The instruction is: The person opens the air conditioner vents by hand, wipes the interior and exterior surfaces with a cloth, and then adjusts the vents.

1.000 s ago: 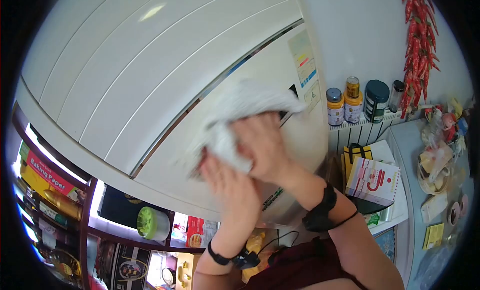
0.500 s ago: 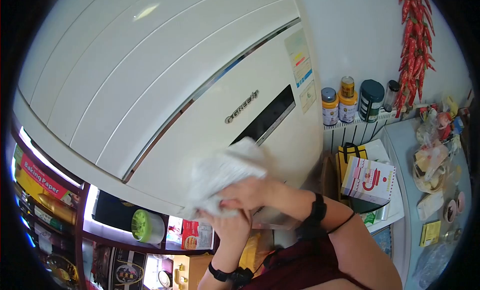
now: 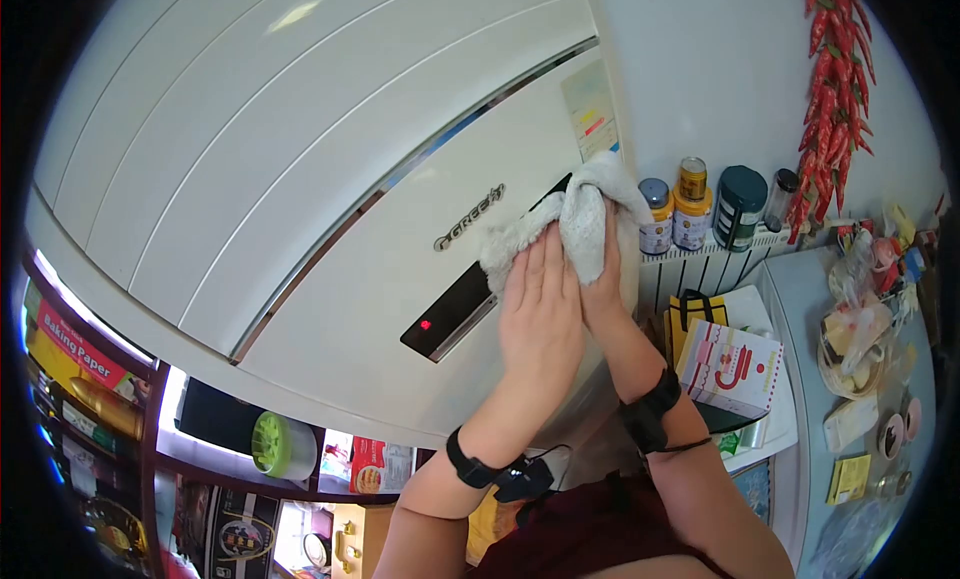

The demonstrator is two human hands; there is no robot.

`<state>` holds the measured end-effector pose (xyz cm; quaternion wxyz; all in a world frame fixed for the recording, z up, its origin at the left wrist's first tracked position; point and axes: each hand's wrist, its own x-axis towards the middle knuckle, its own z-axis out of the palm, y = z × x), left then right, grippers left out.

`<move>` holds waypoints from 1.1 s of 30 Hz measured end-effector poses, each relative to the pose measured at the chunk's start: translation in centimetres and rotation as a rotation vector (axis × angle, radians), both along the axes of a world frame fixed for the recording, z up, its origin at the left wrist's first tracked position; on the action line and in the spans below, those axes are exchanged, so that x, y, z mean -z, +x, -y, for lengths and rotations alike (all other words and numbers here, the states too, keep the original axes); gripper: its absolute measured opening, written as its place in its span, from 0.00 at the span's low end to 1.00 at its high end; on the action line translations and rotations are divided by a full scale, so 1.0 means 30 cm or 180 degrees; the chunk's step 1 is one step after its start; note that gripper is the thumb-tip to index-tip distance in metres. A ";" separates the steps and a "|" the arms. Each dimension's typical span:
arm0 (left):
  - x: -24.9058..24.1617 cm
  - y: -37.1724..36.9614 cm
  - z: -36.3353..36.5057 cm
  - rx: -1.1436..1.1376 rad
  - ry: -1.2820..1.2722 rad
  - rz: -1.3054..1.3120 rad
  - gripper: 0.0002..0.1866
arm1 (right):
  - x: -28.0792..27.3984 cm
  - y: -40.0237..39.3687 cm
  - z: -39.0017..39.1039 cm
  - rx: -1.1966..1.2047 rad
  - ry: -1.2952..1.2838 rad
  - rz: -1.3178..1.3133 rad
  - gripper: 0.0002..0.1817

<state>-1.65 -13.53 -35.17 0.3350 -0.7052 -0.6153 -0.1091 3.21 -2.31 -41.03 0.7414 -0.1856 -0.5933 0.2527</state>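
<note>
At the far left, shelves (image 3: 90, 379) hold a red box (image 3: 75, 329) marked "Baking Paper" and, further right on a lower level, a green-lidded container (image 3: 275, 444). Above and to the right of them stands a large white air conditioner (image 3: 300, 159), whose front panel carries a grey brand logo (image 3: 470, 219) and a dark display strip (image 3: 450, 309) with one small red light lit. The left hand (image 3: 540, 314) lies flat against this panel, just right of the display strip, fingers (image 3: 535, 269) straight and pressed together, their tips resting on the lower edge of a white cloth (image 3: 570, 224). The cloth is bunched against the upper right part of the panel, below a label sticker (image 3: 590, 109), and covers the right end of the display strip. The right hand (image 3: 600, 279) sits directly beside the left hand, touching it, and grips the cloth from below; its fingers are curled into the fabric and mostly hidden, so their exact spread cannot be told. Both wrists carry black bands. To the right of the cloth, jars (image 3: 690, 204) stand in a row on a narrow ledge against the wall. Below them sits a pink and white box (image 3: 728, 367). A string of red chillies (image 3: 830, 89) hangs on the wall at the far right.
</note>
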 end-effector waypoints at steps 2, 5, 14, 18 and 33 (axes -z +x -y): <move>0.004 -0.022 0.051 -0.0012 -0.0120 0.0192 0.29 | 0.016 -0.026 0.053 -0.0045 0.0013 -0.0016 0.30; 0.047 -0.084 0.170 -0.0065 -0.0158 0.0437 0.30 | 0.028 -0.057 0.175 0.0020 0.0329 0.0410 0.32; 0.206 -0.294 0.519 -0.0802 0.0112 0.0441 0.24 | 0.035 -0.189 0.491 -0.0750 0.1294 0.1693 0.22; 0.168 -0.327 0.546 -0.0981 0.0198 0.0687 0.25 | -0.160 -0.255 0.510 -0.1091 0.1926 0.1316 0.22; -0.215 0.017 -0.102 0.0060 0.1073 -0.0077 0.25 | -0.326 0.055 -0.164 0.1071 0.1422 0.0464 0.31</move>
